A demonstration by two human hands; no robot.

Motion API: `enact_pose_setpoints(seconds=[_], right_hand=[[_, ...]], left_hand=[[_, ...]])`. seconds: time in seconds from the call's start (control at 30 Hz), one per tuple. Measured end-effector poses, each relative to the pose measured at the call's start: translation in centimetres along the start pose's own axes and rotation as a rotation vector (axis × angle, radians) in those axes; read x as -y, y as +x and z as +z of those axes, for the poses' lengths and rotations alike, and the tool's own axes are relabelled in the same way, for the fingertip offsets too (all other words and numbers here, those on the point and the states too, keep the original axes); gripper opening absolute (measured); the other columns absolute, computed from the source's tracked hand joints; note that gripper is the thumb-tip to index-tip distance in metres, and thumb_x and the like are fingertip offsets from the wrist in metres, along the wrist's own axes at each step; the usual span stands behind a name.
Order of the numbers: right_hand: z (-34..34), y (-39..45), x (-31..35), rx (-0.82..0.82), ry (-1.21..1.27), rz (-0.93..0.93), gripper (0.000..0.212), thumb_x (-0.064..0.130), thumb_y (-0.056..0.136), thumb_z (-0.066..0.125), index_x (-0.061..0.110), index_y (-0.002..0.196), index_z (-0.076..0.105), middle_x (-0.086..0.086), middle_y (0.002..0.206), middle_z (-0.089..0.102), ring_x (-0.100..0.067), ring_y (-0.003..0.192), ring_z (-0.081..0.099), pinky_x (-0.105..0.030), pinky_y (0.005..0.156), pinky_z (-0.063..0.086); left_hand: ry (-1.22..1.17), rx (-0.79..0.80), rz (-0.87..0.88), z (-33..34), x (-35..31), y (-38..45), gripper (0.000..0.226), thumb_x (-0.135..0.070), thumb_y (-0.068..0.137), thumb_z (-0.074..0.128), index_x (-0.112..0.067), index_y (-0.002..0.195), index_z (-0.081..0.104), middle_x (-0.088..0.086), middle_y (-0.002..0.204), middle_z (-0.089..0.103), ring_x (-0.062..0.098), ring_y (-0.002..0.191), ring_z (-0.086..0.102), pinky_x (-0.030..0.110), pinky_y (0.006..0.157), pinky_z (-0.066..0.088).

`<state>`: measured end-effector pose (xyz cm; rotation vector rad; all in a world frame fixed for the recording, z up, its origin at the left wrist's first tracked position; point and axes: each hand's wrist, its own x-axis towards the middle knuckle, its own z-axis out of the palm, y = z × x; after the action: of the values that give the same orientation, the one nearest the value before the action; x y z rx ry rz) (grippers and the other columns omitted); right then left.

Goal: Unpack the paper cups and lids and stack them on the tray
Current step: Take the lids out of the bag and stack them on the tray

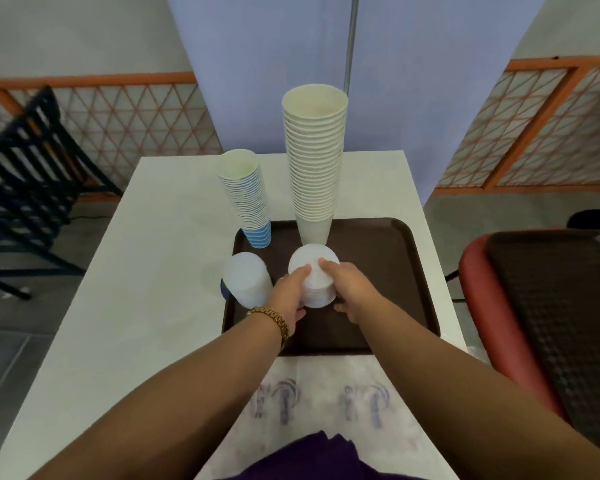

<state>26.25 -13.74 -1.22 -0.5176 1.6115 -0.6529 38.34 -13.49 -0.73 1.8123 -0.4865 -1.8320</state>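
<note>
A dark brown tray (388, 271) lies at the centre of the frame on a white counter (129, 289). In the middle of the tray stands a stack of white lids (314, 268), and both hands close on it from either side: the left hand (288, 299) curls its fingers against the stack's left flank with the forefinger reaching up to the top lid, while the right hand (352, 289) wraps the right flank, its fingertips resting on the top lid and its thumb low near the tray surface. A gold bracelet (272, 318) circles the left wrist. Just left of the held stack, at the tray's left edge, stands a second stack of lids (246, 278), translucent white, apart from the hands by a narrow gap. Behind these, in the upper middle of the frame, a tall stack of plain white paper cups (314, 161) rises from the far part of the tray, leaning slightly; to its left a shorter stack of blue-striped paper cups (248, 199) stands at the tray's far left corner, tilted toward the upper left. At the bottom of the frame, near the person, flat clear plastic wrapping with purple print (326, 400) lies on the counter. At the right edge a second dark tray (561, 306) rests on a red chair (475, 271), and a black chair (25, 174) stands at the left.
</note>
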Motion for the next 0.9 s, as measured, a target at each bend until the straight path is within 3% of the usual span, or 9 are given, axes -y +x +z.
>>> enact_pose_setpoints(seconds=[0.23,0.37,0.47,0.57,0.7,0.77,0.83,0.9], right_hand=[[1.5,-0.1,0.8,-0.04,0.006,0.004,0.061,0.045,0.093,0.058,0.017,0.144,0.038,-0.008,0.143,0.046,-0.03,0.126,0.046,-0.05,0.102,0.042],[0.9,-0.8,0.4,-0.029,0.034,-0.076,0.064,0.046,0.093,0.059,0.016,0.146,0.037,-0.005,0.144,0.045,-0.023,0.124,0.044,-0.039,0.096,0.037],[-0.3,-1.4,-0.6,-0.079,0.052,-0.174,0.069,0.049,0.092,0.06,0.017,0.148,0.036,-0.004,0.149,0.042,-0.024,0.134,0.041,-0.038,0.104,0.035],[-1.9,-2.8,-2.1,-0.15,0.046,-0.229,0.063,0.049,0.091,0.061,0.02,0.143,0.043,-0.002,0.144,0.048,-0.022,0.131,0.045,-0.038,0.105,0.037],[-4.7,-4.8,-4.5,-0.261,-0.063,-0.315,0.04,0.038,0.093,0.063,0.02,0.128,0.058,0.003,0.121,0.061,-0.016,0.113,0.056,-0.03,0.089,0.046],[-6.2,-5.7,-6.0,-0.328,-0.162,-0.358,0.024,0.032,0.095,0.061,0.02,0.116,0.063,0.004,0.108,0.063,-0.014,0.102,0.059,-0.024,0.075,0.045],[-7.7,-6.7,-7.7,-0.358,-0.281,-0.391,0.012,0.027,0.096,0.058,0.021,0.105,0.064,0.005,0.098,0.064,-0.012,0.094,0.06,-0.02,0.067,0.043],[-8.6,-7.5,-9.4,-0.321,-0.429,-0.405,0.008,0.025,0.097,0.057,0.022,0.099,0.064,0.006,0.093,0.064,-0.011,0.09,0.06,-0.021,0.07,0.045]], left_hand=[[-0.007,0.031,-0.01,-1.1,-0.8,0.1,0.069,-0.045,0.089,0.065,-0.02,0.145,0.035,0.008,0.145,0.043,0.029,0.129,0.044,0.039,0.098,0.041],[0.0,0.066,-0.009,-1.6,-0.4,0.0,0.079,-0.049,0.085,0.068,-0.018,0.148,0.031,0.007,0.15,0.039,0.03,0.135,0.04,0.043,0.11,0.035],[0.035,0.068,-0.013,-2.3,0.3,-0.7,0.085,-0.052,0.082,0.07,-0.016,0.149,0.03,0.008,0.15,0.038,0.03,0.133,0.042,0.043,0.111,0.039],[0.133,0.069,-0.006,-3.1,1.6,-2.1,0.073,-0.047,0.089,0.065,-0.016,0.147,0.035,0.008,0.145,0.043,0.026,0.127,0.049,0.041,0.107,0.043],[0.458,0.039,0.279,-4.3,5.0,-4.5,0.03,-0.041,0.094,0.058,-0.027,0.12,0.058,-0.004,0.121,0.061,0.013,0.11,0.059,0.037,0.102,0.048],[0.642,0.03,0.487,-4.6,7.1,-6.3,0.012,-0.036,0.095,0.057,-0.029,0.104,0.062,-0.008,0.104,0.065,0.007,0.096,0.061,0.027,0.089,0.052],[0.877,0.073,0.674,-4.7,9.3,-7.9,0.014,-0.034,0.097,0.054,-0.023,0.096,0.064,-0.008,0.092,0.063,0.007,0.084,0.06,0.019,0.071,0.049],[1.109,0.149,0.808,-4.6,11.5,-8.6,0.021,-0.035,0.097,0.052,-0.02,0.096,0.067,-0.006,0.093,0.062,0.006,0.084,0.057,0.021,0.071,0.047]])
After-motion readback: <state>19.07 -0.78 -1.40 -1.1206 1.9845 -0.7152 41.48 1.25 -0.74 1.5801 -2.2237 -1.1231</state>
